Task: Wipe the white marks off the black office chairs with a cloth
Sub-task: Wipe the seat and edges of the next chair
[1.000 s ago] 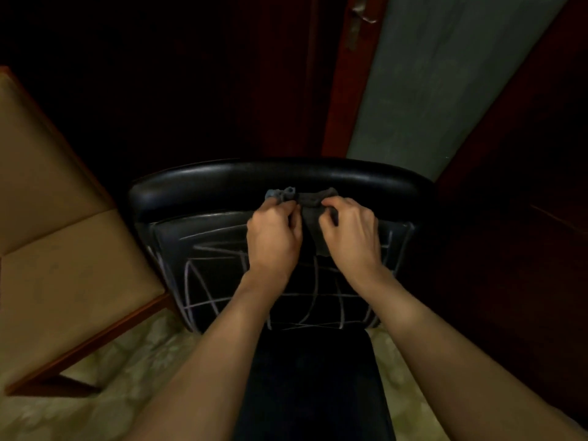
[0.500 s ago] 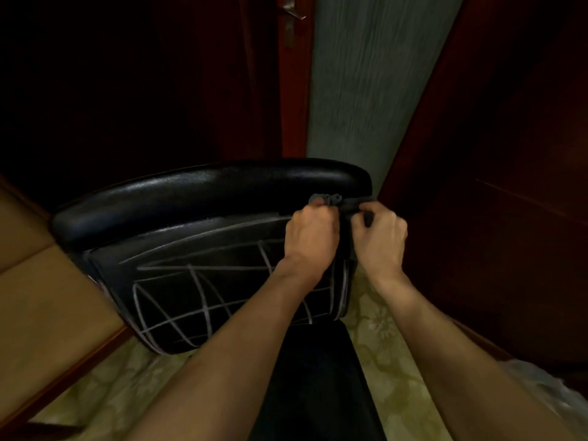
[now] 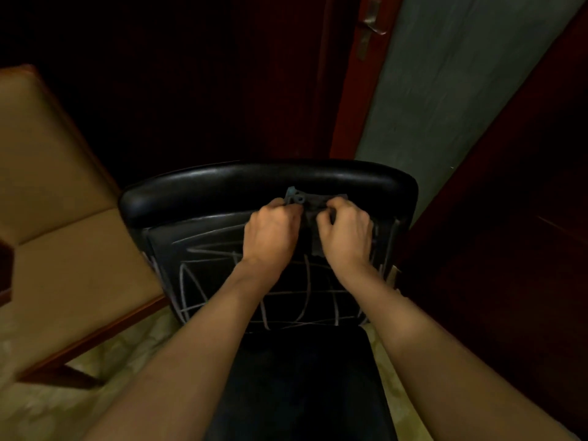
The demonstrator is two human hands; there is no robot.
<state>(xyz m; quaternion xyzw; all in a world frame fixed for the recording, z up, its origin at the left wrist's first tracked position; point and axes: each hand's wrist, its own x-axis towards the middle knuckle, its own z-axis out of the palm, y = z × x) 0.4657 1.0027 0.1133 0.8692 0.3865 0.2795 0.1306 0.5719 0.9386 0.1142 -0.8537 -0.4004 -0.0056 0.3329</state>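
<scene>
- Head view: a black office chair (image 3: 264, 192) stands in the centre, backrest facing the camera, seat at the lower edge of the frame.
- White marks (image 3: 203, 265) cross the backrest panel as lines and arcs below the padded top roll.
- A dark grey cloth (image 3: 310, 203) lies against the upper backrest, just under the top roll, right of centre.
- The left hand (image 3: 270, 232) has its fingers curled and pinched on the cloth's left part.
- The right hand (image 3: 346, 232) has its fingers curled and gripping the cloth's right part; a fold of cloth hangs between the two hands.
- Both forearms reach in from the lower edge over the seat.
- A tan cushioned chair (image 3: 63, 249) with a wooden frame stands to the left, beside the office chair.
- A red-brown door (image 3: 353, 90) with a metal handle stands behind.
- The floor (image 3: 127, 351) is pale and patterned.
</scene>
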